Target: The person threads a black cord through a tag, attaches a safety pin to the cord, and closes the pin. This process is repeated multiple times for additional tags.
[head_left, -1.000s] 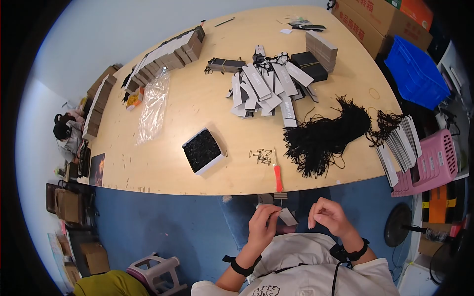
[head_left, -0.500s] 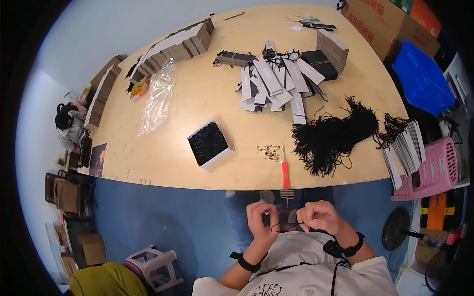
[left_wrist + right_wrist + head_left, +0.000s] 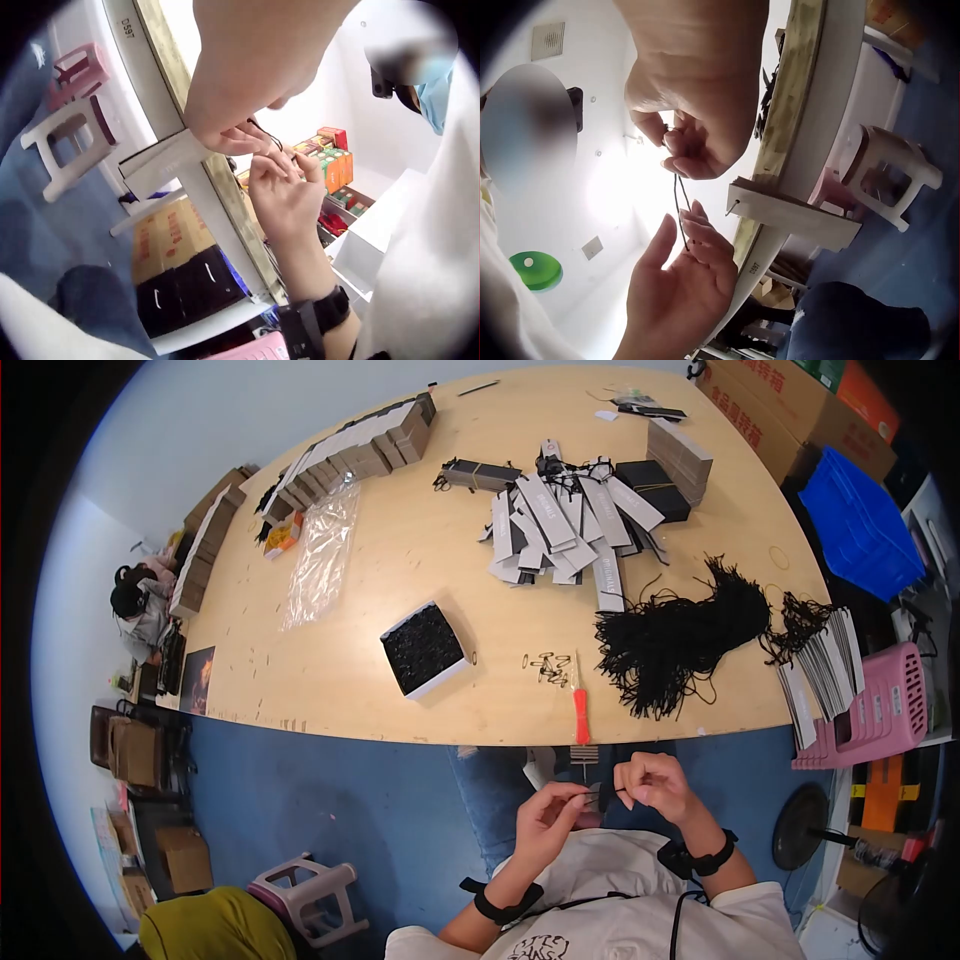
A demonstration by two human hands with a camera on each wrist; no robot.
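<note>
My left hand [image 3: 545,825] and right hand [image 3: 655,785] are raised close together in front of the body, just below the table's near edge. A thin black cord [image 3: 682,202] stretches as a narrow loop between them. In the right wrist view, the right hand [image 3: 694,112] has curled fingers pinching the cord's upper end. The left hand [image 3: 682,285] holds the lower end between its fingers. A stack of pale tags [image 3: 795,214] juts from the table edge beside the hands. In the left wrist view, the left hand [image 3: 255,75] partly hides the cord [image 3: 271,136].
On the table [image 3: 450,540] are a white box of small black pieces [image 3: 420,650], a red-handled tool [image 3: 580,715], several small fasteners [image 3: 547,667], a heap of black cords [image 3: 680,640] and piled printed tags [image 3: 560,525]. A pink stool [image 3: 880,705] stands right.
A grey tag showed by the left hand a second ago. Half a second ago a cord was stretched between the hands. The left hand has since moved right, closer to the right hand.
</note>
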